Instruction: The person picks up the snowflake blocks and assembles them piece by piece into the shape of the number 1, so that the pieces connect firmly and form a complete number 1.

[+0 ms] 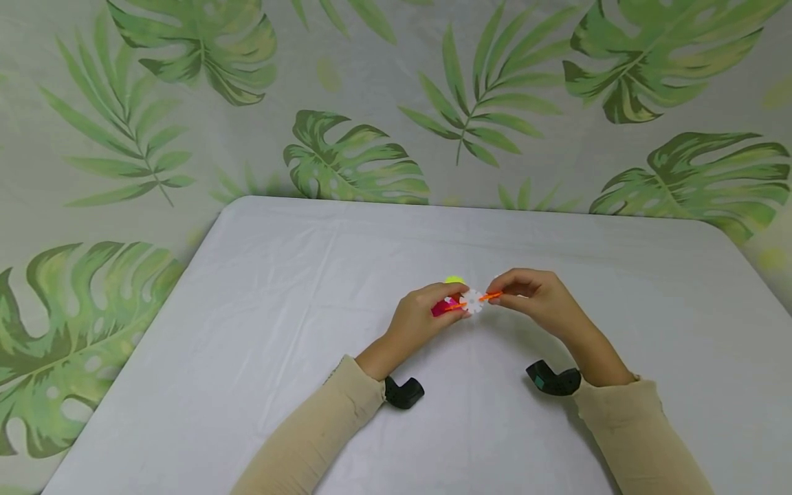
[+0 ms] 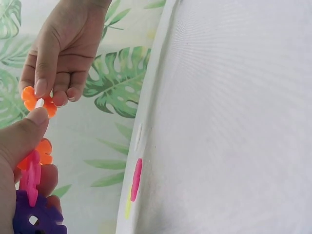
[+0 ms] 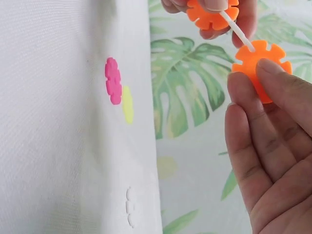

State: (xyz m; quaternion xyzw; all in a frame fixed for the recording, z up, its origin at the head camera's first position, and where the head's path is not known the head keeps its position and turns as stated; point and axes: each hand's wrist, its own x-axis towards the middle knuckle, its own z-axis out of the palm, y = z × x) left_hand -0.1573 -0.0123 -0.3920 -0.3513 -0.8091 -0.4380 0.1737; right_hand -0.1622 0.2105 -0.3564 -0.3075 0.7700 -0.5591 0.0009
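Over the table, both hands hold notched plastic snowflake discs. My left hand (image 1: 417, 317) grips a joined chain: a purple disc (image 2: 41, 220), a pink disc (image 2: 31, 176), an orange disc (image 3: 209, 20) and a white disc (image 1: 473, 301) at its end. Thumb and fingers of my right hand (image 3: 275, 156) pinch a second orange disc (image 3: 254, 57). The white disc, seen edge-on in the right wrist view, meets a notch at that orange disc's edge; how deep it sits I cannot tell. The left fingers partly hide the chain.
Beyond the hands, a loose pink disc (image 3: 113, 80), a yellow disc (image 3: 127, 105) and a white disc (image 3: 130, 207) lie on the white-covered table (image 1: 278, 295). A leaf-patterned cloth (image 1: 365, 82) hangs behind. Black wrist devices (image 1: 405, 393) sit below both hands.
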